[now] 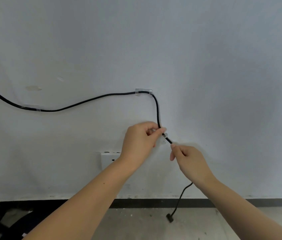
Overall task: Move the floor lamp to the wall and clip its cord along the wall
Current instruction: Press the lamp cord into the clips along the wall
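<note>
Here both hands, left hand and right hand, pinch the cord beside a clip.

Left hand raised, pinch grip closed, right hand just below, pinch grip closed, both forearms extended

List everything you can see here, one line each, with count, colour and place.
cord: one, black, running along the wall from the left edge, then bending down to the hands
clips: three, clear, two on the wall holding the cord, one at the left fingertips
plug: one, black, dangling at the floor
outlet plate: one, white, low on the wall
wall: one, white
skirting: one, black, at the wall's foot
floor: one, grey
left hand: pinching the cord
right hand: pinching the cord lower down
</note>
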`<state>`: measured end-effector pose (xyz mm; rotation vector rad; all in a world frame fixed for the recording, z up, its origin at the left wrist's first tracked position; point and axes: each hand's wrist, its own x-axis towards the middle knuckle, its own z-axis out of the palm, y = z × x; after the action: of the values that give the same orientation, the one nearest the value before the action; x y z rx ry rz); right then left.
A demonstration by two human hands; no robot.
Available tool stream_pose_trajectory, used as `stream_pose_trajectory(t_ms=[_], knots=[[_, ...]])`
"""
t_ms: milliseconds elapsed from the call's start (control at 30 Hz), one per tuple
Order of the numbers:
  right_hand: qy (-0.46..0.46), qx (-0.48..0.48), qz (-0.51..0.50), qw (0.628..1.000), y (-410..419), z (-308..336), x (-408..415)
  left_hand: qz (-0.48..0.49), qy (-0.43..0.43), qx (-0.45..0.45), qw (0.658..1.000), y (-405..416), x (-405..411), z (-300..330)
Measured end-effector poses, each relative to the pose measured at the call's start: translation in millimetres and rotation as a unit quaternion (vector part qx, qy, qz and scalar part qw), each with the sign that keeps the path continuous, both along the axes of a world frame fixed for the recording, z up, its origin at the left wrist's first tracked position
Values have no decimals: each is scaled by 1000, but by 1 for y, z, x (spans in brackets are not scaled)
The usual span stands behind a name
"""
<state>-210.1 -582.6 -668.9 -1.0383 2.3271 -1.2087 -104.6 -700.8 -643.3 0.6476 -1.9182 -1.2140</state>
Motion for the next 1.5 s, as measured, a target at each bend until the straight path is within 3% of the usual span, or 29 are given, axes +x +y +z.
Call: stream_pose_trajectory(t_ms=[133, 400, 533, 600, 667, 733, 833, 933, 1133, 1267, 1500], knots=[[-16, -10, -10, 1000, -4, -5, -2, 14, -9, -32, 999, 1, -1, 3], [-184, 10, 70, 980, -9, -41, 25, -3, -41, -45, 998, -11, 18, 2], [-192, 39, 89, 977, -20, -50, 37, -41, -132, -47, 989, -16, 32, -9], [-228, 53, 106, 967, -23, -49, 37, -86, -250, -34, 964, -23, 44, -20], [-257, 62, 125, 956, -21, -45, 34, -145, -378, 2, 915, -29, 61, -37], [-299, 48, 135, 943, -17, -43, 31, -193, -447, 38, 873, -27, 78, -61], [-369, 19, 134, 919, -17, -44, 34, -258, -428, 95, 861, -10, 91, -101], [-406, 1, 136, 904, -22, -46, 37, -302, -396, 84, 863, 6, 93, -132], [-294, 86, 86, 948, -23, -70, 29, -257, -381, 190, 867, 8, 114, -184], [-264, 199, 61, 942, -29, -102, 33, -186, -429, 201, 861, -11, 129, -210], [-296, 169, -13, 940, -66, -133, 40, -14, -400, 184, 898, -39, 103, -225]])
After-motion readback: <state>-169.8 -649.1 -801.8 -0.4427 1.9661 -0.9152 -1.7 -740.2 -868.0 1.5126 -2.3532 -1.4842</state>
